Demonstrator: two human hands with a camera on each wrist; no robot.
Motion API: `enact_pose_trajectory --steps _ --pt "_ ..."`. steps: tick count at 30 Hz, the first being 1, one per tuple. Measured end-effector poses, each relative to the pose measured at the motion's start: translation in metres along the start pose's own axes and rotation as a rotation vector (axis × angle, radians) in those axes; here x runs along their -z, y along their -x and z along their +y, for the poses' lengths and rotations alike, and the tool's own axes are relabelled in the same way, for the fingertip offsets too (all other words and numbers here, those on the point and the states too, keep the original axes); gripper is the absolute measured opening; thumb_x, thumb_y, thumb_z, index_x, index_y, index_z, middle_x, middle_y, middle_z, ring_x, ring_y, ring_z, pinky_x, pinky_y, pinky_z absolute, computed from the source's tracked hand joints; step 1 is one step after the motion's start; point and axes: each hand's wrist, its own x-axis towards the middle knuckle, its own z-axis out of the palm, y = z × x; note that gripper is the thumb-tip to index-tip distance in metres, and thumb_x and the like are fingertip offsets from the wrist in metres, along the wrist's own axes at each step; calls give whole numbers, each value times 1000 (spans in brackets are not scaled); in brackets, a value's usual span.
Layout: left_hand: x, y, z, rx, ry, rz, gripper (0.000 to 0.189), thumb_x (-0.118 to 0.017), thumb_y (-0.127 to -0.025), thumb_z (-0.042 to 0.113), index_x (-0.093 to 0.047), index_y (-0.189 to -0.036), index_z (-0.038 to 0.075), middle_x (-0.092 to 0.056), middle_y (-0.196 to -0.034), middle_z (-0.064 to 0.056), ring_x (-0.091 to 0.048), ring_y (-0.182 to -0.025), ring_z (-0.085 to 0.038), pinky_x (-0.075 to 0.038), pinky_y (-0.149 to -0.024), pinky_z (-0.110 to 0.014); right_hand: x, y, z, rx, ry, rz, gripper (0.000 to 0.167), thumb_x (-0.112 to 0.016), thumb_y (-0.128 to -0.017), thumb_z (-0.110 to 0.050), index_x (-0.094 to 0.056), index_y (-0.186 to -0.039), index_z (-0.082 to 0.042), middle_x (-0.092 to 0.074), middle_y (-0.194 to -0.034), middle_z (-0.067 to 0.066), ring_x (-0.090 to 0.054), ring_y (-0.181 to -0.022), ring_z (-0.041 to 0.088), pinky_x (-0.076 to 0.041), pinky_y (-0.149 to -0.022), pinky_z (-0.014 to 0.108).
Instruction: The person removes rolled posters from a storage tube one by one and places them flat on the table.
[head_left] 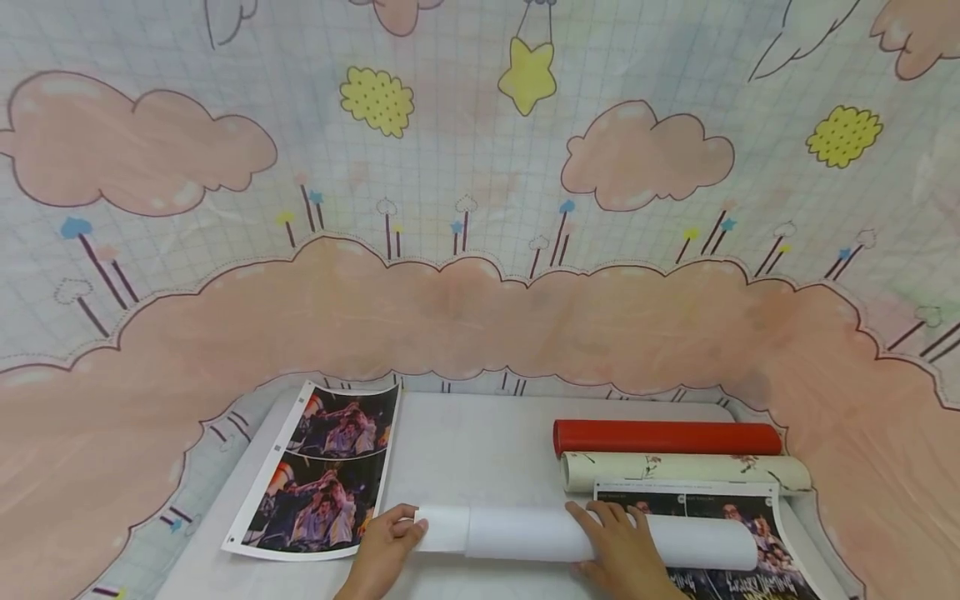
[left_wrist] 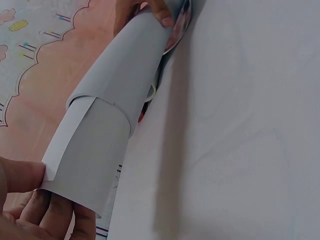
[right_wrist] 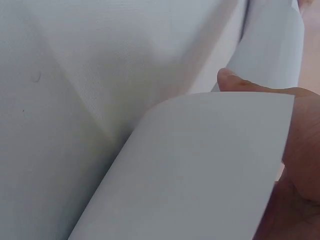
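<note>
A long white paper roll (head_left: 532, 533) lies crosswise near the front of the table, with a narrower inner end (head_left: 441, 530) sticking out at its left. My left hand (head_left: 384, 546) pinches the rim of that end. In the left wrist view, the thumb presses the outside and the fingers (left_wrist: 59, 212) reach inside the rim. Around the roll's middle, my right hand (head_left: 622, 550) grips with fingers over the top and thumb on the near side. In the right wrist view, a curved white paper edge (right_wrist: 200, 150) covers part of that hand.
A concert photo print (head_left: 330, 471) lies flat at the left. On the right are a red roll (head_left: 667, 437), a cream flowered roll (head_left: 686, 472) and a dark poster (head_left: 772, 575) partly under the white roll. A cloud-patterned cloth (head_left: 480, 325) hangs behind the white table (head_left: 480, 442).
</note>
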Motion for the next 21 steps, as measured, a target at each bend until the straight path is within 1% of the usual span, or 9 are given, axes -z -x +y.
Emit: enact_pose_trajectory --steps 2,5,6,7,9,12,14,18,21 --pt "4 0 0 -4 -29 29 28 -67 -91 19 -63 -107 -3 -77 -90 -13 -66 -83 -17 -39 -106 -46 -1 1 1 3 7 17 78 -87 -68 -40 -55 -137 -21 -59 -127 9 -53 -117 34 -32 -101 73" --pt "11 2 2 6 -82 70 29 -68 -91 21 -64 -108 -2 -77 -89 -11 -67 -86 -16 -36 -108 -50 -2 2 2 9 14 35 78 -87 -68 -39 -55 -136 -21 -60 -126 8 -54 -116 34 -31 -101 74" --pt "14 3 2 21 -82 77 30 -68 -91 20 -64 -109 -2 -76 -88 -10 -65 -83 -14 -44 -99 -42 -1 2 2 10 12 39 78 -87 -67 -39 -55 -136 -21 -60 -125 9 -54 -116 34 -31 -101 74" --pt "16 4 3 38 -87 86 30 -68 -91 21 -64 -110 -2 -75 -87 -8 -63 -81 -12 -48 -88 -36 -1 2 3 7 9 37 78 -87 -67 -38 -55 -136 -21 -60 -125 9 -54 -116 35 -31 -101 73" --pt "23 6 4 61 -99 108 31 -68 -91 22 -64 -111 -2 -74 -86 -5 -58 -79 -9 -46 -71 -25 2 3 3 -2 6 38 78 -88 -67 -38 -55 -136 -21 -60 -125 9 -55 -115 35 -32 -101 73" --pt "33 7 4 72 -75 133 30 -67 -92 19 -64 -112 -4 -74 -89 -8 -59 -79 -10 -45 -68 -20 6 3 5 -21 0 35 78 -88 -66 -37 -55 -135 -21 -60 -125 8 -55 -115 34 -33 -102 71" --pt "39 8 3 79 -90 144 32 -66 -93 20 -64 -114 -3 -75 -97 -10 -62 -86 -11 -47 -72 -20 8 4 6 -31 4 34 78 -88 -67 -37 -55 -136 -21 -60 -125 8 -54 -115 34 -34 -102 69" --pt "50 7 0 115 -56 141 35 -62 -96 20 -60 -120 -5 -73 -109 -19 -68 -99 -23 -56 -85 -35 10 6 9 -36 22 48 78 -88 -66 -38 -55 -135 -21 -61 -125 7 -54 -116 33 -35 -103 67" --pt "56 6 -2 140 -30 141 43 -63 -96 26 -57 -125 -6 -69 -117 -24 -67 -109 -34 -53 -94 -49 12 7 11 -38 46 64 79 -89 -65 -38 -56 -135 -21 -62 -124 8 -55 -116 33 -36 -103 67"
